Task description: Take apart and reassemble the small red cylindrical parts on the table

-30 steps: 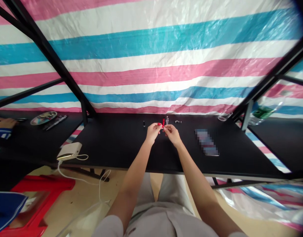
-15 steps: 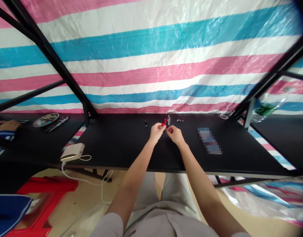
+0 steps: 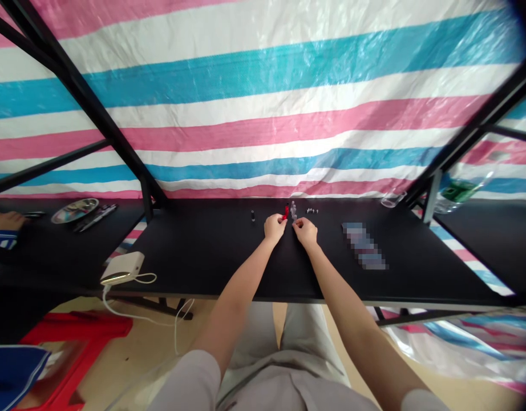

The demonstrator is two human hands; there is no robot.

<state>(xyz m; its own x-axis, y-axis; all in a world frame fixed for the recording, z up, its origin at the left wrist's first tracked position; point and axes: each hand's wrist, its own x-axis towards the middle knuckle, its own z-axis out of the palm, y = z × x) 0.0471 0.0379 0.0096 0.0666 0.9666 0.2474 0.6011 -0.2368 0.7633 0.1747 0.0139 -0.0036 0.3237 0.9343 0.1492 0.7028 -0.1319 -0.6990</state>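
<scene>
At the far left, noticed a co-worker's hand (image 3: 7, 221) with a blue sleeve (image 3: 1, 238), then a round dish (image 3: 55, 217) and, just beside it, some pens (image 3: 98, 218). Near the left end of the black desk (image 3: 203, 251), saw a white box (image 3: 122, 267). Further right, found one small black piece (image 3: 253, 216), lying alone.

Next, observed the left hand (image 3: 274, 229), fingers curled and pinching at the near end of the red pieces (image 3: 286, 210). Across a narrow gap, observed the right hand (image 3: 306, 232), pinching likewise at the near end of the clear grey pieces (image 3: 293, 210). Could not tell the firmness of either grip.

Compared with one second earlier, found the hands parted: then together at the red pieces, now each at its own group. Judged this as a change from joint handling to separate handling, red at left, grey at right.

Right of the hands, saw small shiny pieces (image 3: 308, 211), then a pixelated flat object (image 3: 364, 246), a clear cup (image 3: 393, 200) and a green-labelled bottle (image 3: 456, 192).
</scene>
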